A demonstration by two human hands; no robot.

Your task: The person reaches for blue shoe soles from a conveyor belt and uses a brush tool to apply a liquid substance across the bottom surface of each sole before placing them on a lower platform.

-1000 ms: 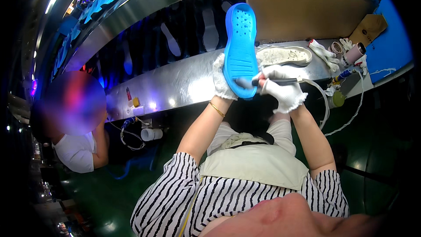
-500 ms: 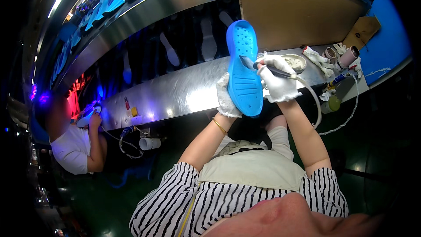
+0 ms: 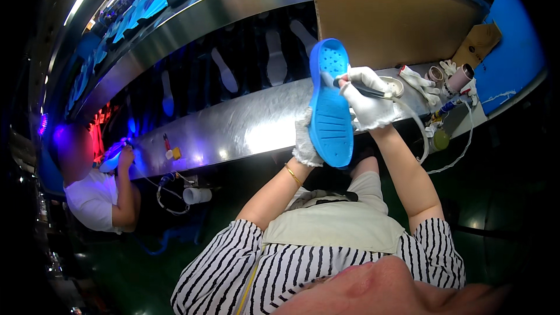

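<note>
Blue sole (image 3: 330,111) is up in the air over the steel desk (image 3: 233,131), bottom side facing the camera, toe end pointing up. Left hand (image 3: 305,146) (white glove) has its fingers wrapped around the heel end from behind, gripping it firm. Right hand (image 3: 368,100) is closed around a dark pen-like tool (image 3: 360,89), tip sitting on the sole's right edge near the toe.

What's different from a second ago: the tool was down by the heel, and half a second ago it sat about midway up, so it has been running up that edge toward the toe. I'd guess this edge pass is nearly finished.

A thin hose (image 3: 421,134) loops from the tool down past the desk edge. Spare gloves (image 3: 421,83), tape rolls (image 3: 435,74) and a cardboard sheet (image 3: 391,20) sit to the right (a bit cluttered). Another person (image 3: 96,192) works at far left under purple light.
</note>
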